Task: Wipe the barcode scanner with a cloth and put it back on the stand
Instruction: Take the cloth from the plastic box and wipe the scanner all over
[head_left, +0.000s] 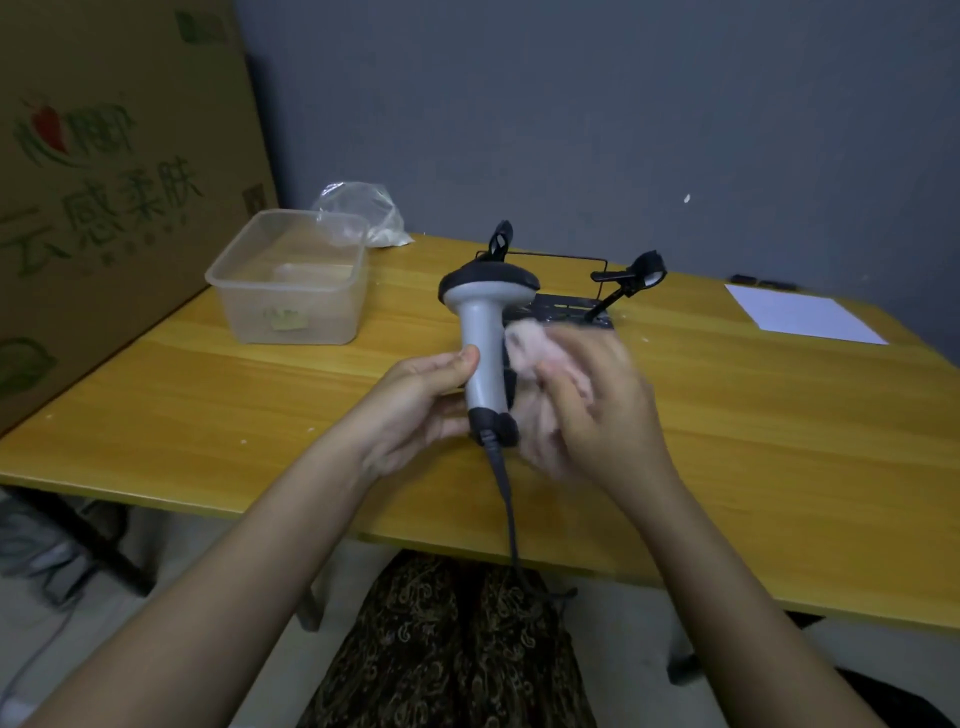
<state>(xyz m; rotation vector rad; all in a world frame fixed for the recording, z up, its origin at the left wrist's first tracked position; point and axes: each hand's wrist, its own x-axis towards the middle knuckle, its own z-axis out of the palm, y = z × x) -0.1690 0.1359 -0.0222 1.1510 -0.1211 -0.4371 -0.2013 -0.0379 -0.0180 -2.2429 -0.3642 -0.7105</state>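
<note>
The grey barcode scanner (485, 343) with a black head stands upright above the table's middle, its dark cable (506, 499) trailing down past the front edge. My left hand (421, 400) grips its handle from the left. My right hand (597, 410), blurred by motion, presses a pale pink cloth (535, 353) against the handle's right side. Just behind the scanner sits the black stand (582, 312), with a flat base and a bent arm ending in a cradle (647, 270); nothing rests in the cradle.
On the yellow wooden table (260, 395), a clear plastic tub (291, 280) stands at the back left with a crumpled plastic bag (363, 208) behind it. A white paper sheet (802, 314) lies at the back right. A large cardboard box (104, 182) leans on the left.
</note>
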